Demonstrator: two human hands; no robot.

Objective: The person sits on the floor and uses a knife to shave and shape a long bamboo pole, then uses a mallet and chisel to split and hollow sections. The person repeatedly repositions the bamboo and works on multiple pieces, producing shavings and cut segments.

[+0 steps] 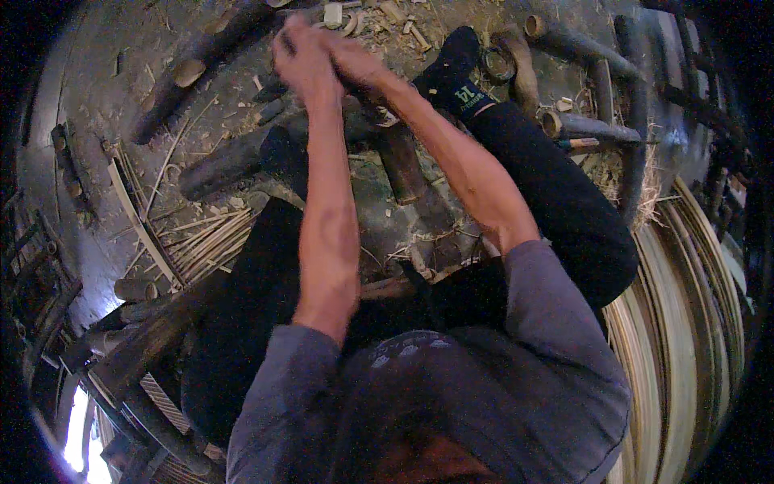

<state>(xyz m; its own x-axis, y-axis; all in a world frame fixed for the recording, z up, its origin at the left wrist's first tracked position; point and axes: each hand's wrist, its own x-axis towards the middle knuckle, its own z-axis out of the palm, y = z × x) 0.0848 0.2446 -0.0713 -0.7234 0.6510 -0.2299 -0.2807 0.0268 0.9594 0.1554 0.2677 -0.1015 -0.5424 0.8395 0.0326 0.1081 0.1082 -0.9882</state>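
Note:
Both my arms stretch forward to the far side, where the hands meet, somewhat blurred. My left hand (305, 66) is closed, its fingers curled. My right hand (356, 63) is also closed and reaches across against the left one. What they grip is hidden. Beneath and nearer to me, a short dark log (401, 168) lies between my legs. A thick dark pole (173, 93) with a pale cut end is to the left of my hands. Wood chips (379, 28) lie on the floor just past them.
Thin split strips (205, 242) lie in a pile at left. At right stands a frame of round poles (592, 127), near a roll of tape (497, 64). Long pale slats (673, 323) bend along the right side. My socked foot (459, 60) rests beside the chips.

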